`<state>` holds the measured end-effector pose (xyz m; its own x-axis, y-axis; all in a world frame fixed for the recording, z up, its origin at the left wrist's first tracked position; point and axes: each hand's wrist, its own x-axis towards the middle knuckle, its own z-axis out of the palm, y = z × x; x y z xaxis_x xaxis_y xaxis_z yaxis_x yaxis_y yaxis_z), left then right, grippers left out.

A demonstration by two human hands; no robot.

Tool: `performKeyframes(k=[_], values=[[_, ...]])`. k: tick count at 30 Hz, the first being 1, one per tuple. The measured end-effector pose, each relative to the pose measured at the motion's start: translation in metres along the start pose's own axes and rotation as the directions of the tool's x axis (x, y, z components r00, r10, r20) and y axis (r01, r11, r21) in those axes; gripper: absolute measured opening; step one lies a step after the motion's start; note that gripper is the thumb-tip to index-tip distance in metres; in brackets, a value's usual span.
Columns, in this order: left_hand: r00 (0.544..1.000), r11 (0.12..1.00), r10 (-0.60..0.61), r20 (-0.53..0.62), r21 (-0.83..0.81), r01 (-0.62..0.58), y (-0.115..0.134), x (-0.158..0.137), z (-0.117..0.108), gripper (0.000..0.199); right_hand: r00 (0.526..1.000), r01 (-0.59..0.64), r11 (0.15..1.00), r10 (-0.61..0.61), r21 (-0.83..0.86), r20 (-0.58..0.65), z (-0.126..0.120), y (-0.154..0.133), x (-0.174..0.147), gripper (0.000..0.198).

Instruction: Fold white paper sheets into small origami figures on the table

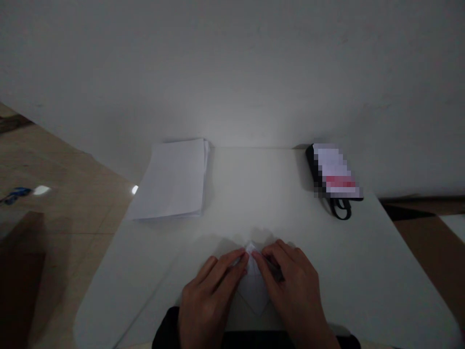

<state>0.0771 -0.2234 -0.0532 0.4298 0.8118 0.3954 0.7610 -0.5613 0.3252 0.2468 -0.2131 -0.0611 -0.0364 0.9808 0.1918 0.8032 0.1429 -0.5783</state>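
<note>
A small folded sheet of white paper (255, 288) lies at the near side of the white table, one corner pointing toward me and a narrow peak at its far end. My left hand (214, 291) pinches its left side near the peak, thumb and fingertips together. On the opposite side my right hand (294, 281) is closed on the paper, with the thumb pressed on top and the other fingers curled. Both sets of fingertips nearly meet at the peak and hide part of the folds.
A stack of white paper (172, 179) rests at the table's (254, 189) far left. At the far right lies a black case with a strap (340, 208), its top blurred. A wall (232, 72) stands behind the table. Tiled floor (90, 203) shows on the left.
</note>
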Motion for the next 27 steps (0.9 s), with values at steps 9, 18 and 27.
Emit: performKeyframes(k=[9,18,27], values=[[0.996,0.995,-0.094,-0.004,-0.027,0.094,0.006,0.004,0.004,0.03,1.0,-0.005,1.0,0.005,0.001,-0.025,-0.002,-0.001,0.001,0.024],[0.944,0.945,-0.324,-0.066,-0.076,0.319,0.011,0.01,0.008,0.017,0.999,-0.041,0.999,0.041,-0.008,-0.004,-0.003,-0.001,0.003,0.026],[0.945,0.941,-0.327,-0.004,-0.098,0.325,-0.001,0.01,-0.003,0.016,1.0,0.009,0.997,-0.009,-0.082,-0.006,-0.003,-0.005,0.004,0.03]])
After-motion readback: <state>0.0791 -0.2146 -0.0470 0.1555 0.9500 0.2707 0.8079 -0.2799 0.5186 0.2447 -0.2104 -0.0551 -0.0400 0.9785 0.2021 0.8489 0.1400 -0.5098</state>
